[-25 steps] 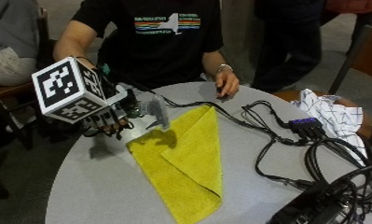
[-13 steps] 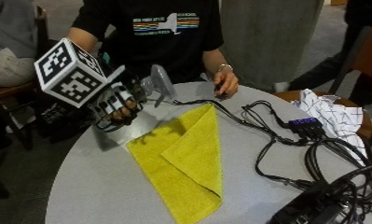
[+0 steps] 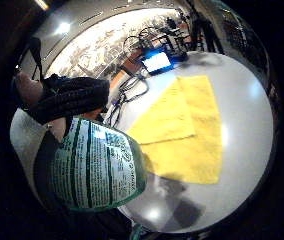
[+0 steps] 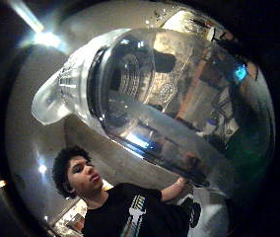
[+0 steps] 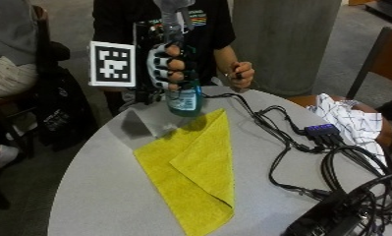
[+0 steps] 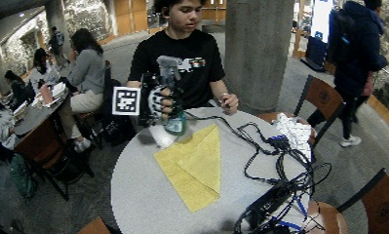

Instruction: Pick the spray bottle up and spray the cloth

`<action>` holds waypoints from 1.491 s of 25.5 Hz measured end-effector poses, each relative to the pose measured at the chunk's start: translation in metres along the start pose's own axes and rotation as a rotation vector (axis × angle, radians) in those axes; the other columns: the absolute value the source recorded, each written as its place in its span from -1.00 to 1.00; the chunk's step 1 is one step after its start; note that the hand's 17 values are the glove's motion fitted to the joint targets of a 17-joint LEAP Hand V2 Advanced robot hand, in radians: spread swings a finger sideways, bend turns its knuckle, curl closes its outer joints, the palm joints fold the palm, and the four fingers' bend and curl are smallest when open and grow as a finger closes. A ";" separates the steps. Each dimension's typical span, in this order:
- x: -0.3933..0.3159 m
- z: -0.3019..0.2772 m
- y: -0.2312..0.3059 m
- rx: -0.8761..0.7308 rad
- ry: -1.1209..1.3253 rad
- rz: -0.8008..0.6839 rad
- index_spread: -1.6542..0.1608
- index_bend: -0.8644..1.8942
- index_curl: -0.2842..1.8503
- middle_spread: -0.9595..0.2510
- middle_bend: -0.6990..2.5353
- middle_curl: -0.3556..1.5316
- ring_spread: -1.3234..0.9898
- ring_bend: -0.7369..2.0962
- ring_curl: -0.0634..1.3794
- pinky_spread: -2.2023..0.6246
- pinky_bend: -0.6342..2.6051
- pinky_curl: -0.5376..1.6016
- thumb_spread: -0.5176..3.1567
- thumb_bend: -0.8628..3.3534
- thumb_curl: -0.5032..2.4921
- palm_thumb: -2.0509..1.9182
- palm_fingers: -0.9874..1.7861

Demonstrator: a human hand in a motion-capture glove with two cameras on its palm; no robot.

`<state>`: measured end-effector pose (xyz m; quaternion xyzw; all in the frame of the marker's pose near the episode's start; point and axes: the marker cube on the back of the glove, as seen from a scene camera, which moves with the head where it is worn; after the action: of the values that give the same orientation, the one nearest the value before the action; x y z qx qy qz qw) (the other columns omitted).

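The gloved right hand [image 5: 171, 66], fingers curled round the spray bottle [image 5: 182, 96], holds it upright above the yellow cloth's [image 5: 195, 172] far edge (presumably to aim).

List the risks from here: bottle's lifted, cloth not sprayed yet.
1. Cables and a powered hub lie on the table right beside the yellow cloth; overspray could wet them.
2. The gloved right hand holds the spray bottle upright above the cloth's far corner. I can't tell where the nozzle points, so the spray might miss the cloth.
3. The fingers wrap the neck; whether one rests on the trigger is unclear.
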<state>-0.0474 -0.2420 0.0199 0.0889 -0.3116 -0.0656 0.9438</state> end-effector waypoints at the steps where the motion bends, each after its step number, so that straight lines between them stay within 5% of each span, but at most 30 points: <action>1: 0.000 0.014 -0.004 -0.007 -0.018 -0.004 0.62 -0.25 -0.23 0.47 -0.36 -0.07 0.08 -0.21 -0.31 0.51 -0.29 -0.17 -0.46 -0.61 -0.20 0.54 0.57; 10: 0.031 0.127 -0.034 -0.060 -0.086 0.116 0.63 -0.25 -0.22 0.47 -0.37 -0.07 0.07 -0.21 -0.32 0.51 -0.29 -0.18 -0.45 -0.61 -0.20 0.54 0.56; 23: 0.061 0.176 -0.040 -0.122 -0.060 0.175 0.62 -0.26 -0.23 0.47 -0.37 -0.07 0.08 -0.21 -0.32 0.52 -0.31 -0.18 -0.40 -0.61 -0.22 0.53 0.56; 30: 0.059 0.150 -0.012 -0.242 0.031 0.185 0.55 -0.46 -0.37 0.49 -0.32 -0.05 0.08 -0.20 -0.30 0.55 -0.26 -0.15 -0.29 -0.61 -0.26 0.48 0.26; 38: 0.043 0.042 0.064 -0.287 0.396 0.163 0.50 -0.33 -0.45 0.52 -0.34 -0.09 0.10 -0.23 -0.35 0.58 -0.23 -0.15 -0.22 -0.60 -0.30 0.47 0.21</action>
<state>-0.0340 -0.1924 0.0911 -0.0600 -0.1146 -0.0142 0.9915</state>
